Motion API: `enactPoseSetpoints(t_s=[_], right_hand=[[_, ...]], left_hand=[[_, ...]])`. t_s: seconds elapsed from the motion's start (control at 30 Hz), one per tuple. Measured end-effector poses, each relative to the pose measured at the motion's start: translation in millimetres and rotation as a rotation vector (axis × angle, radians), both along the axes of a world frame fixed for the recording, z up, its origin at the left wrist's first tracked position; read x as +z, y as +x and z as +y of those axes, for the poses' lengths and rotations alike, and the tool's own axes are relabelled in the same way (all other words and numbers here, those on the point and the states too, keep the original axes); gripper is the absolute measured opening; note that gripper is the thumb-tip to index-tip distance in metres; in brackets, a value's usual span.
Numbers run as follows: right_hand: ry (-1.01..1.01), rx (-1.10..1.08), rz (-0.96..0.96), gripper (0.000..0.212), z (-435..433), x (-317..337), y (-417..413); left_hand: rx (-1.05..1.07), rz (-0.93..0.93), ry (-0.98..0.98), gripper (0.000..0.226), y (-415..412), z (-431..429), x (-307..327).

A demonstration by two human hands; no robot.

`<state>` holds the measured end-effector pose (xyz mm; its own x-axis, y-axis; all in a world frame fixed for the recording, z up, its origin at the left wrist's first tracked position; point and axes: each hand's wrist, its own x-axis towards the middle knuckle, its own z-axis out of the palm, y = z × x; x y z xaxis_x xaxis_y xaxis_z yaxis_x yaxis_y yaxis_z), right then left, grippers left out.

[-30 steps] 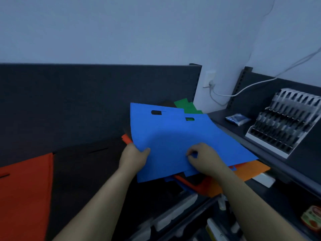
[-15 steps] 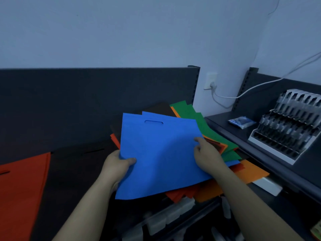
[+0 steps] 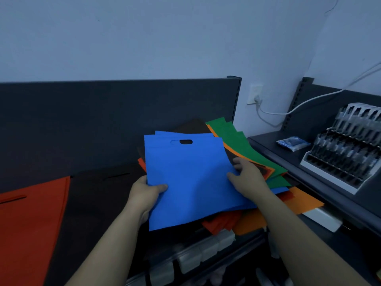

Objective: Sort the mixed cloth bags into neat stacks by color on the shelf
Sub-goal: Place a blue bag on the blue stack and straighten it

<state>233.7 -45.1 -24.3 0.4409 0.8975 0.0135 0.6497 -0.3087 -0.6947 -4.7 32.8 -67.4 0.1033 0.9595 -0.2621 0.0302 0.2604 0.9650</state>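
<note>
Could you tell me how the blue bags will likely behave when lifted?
Probably light: the blue bags lie fairly flat between the left hand and the right hand. They look like thin cloth, so they would likely droop from a one-sided grip. Offset layers at the top edge suggest they may slide apart.

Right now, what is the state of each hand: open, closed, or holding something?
Left hand: grips the blue bags at their left edge.
Right hand: pinches the same blue bags at their right edge.
</note>
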Motion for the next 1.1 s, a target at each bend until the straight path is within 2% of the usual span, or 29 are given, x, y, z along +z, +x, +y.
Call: enactPoseSetpoints(t_s=[0.13,0.23,0.37,0.47,0.53,0.63,0.77,0.9,0.97,1.1], right_hand=[[-0.08,-0.02,0.02,0.071,-2,4,2],[-0.106,0.015,0.094,0.068,2,6,-9],[-0.041,0.02,0.058,0.051,8,8,-19],[0.038,0.008,0.064,0.023,11,13,-26],[0.057,0.013,0.084,0.017,14,16,-34],[0.071,0.036,0.138,0.027,19,20,-56],[-0.064,0.091,0.228,0.059,32,22,-94],[-0.16,0.163,0.302,0.067,44,19,-134],[-0.161,0.212,0.344,0.059,46,15,-155],[-0.088,0.274,0.423,0.019,43,16,-208]], left_hand=[[0.027,0.05,0.027,0.057,-8,1,3],[-0.085,0.087,0.018,0.041,-8,-4,5],[-0.082,0.133,0.089,0.041,-12,-8,6],[-0.037,0.128,0.149,0.043,-23,-12,13],[-0.01,0.092,0.169,0.043,-34,-15,20],[0.028,0.046,0.203,0.041,-56,-21,32],[0.063,0.006,0.251,0.043,-94,-32,44],[0.105,-0.022,0.26,0.043,-140,-46,54],[0.118,-0.049,0.267,0.042,-164,-55,58],[0.193,0.006,0.291,0.038,-216,-74,64]])
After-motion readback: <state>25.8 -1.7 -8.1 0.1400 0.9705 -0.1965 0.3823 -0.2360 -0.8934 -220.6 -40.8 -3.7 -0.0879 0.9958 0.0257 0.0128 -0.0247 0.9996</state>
